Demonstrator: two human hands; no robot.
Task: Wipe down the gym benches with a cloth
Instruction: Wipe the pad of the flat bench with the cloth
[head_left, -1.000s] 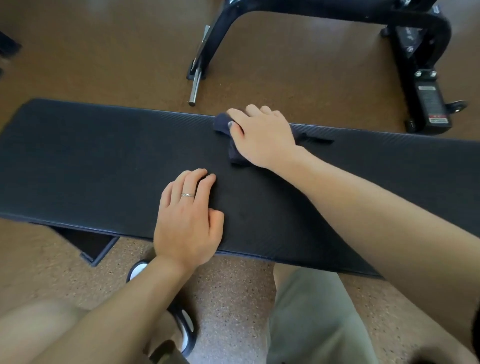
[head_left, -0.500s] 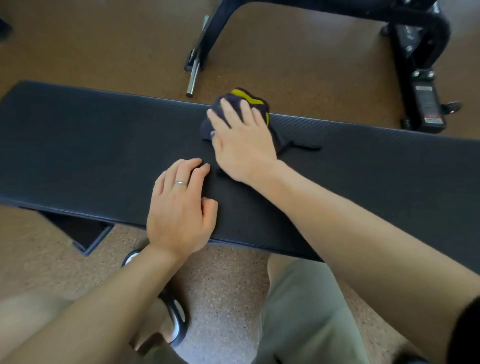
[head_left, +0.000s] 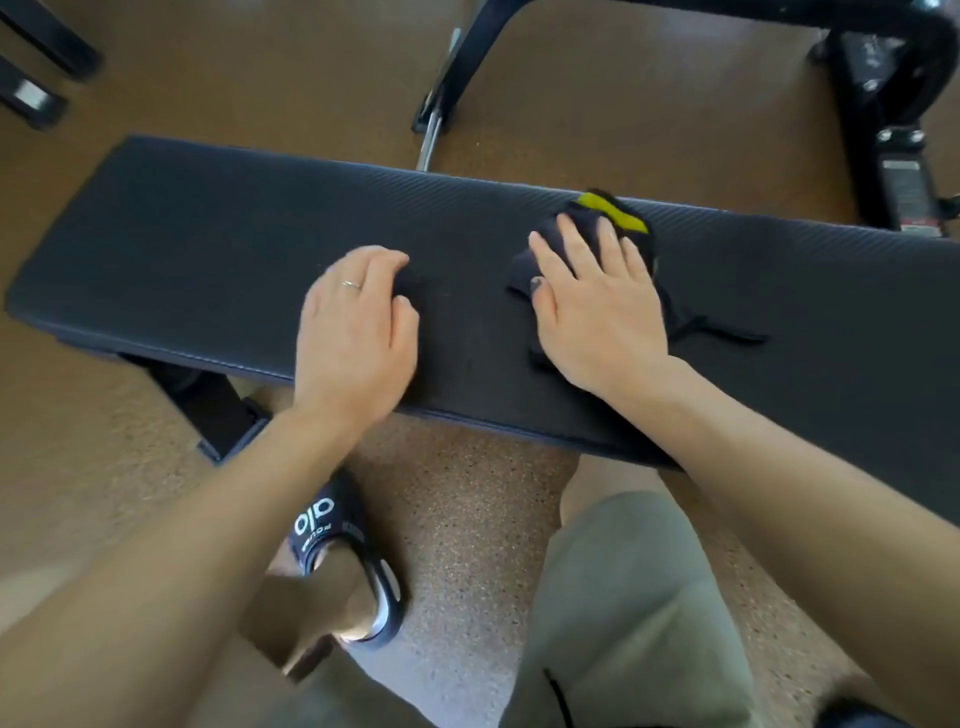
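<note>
A long black padded gym bench (head_left: 197, 249) runs across the view. A dark navy cloth (head_left: 621, 215) with a yellow-green patch lies on the bench's right half. My right hand (head_left: 597, 306) presses flat on top of the cloth, fingers spread toward the far edge, and a dark strap of the cloth trails out to its right. My left hand (head_left: 358, 332) rests palm-down on the bare pad near the front edge, a ring on one finger, holding nothing.
A black metal equipment frame (head_left: 467, 67) with a chrome peg stands on the brown floor behind the bench. More black equipment (head_left: 893, 104) sits at the back right. The bench's leg (head_left: 208, 400) is under its left part. My legs and a black slide sandal (head_left: 337, 535) are in front.
My right hand has slid the cloth to the right along the bench, away from my left hand. The view has shifted, and the bench's left end now shows.
</note>
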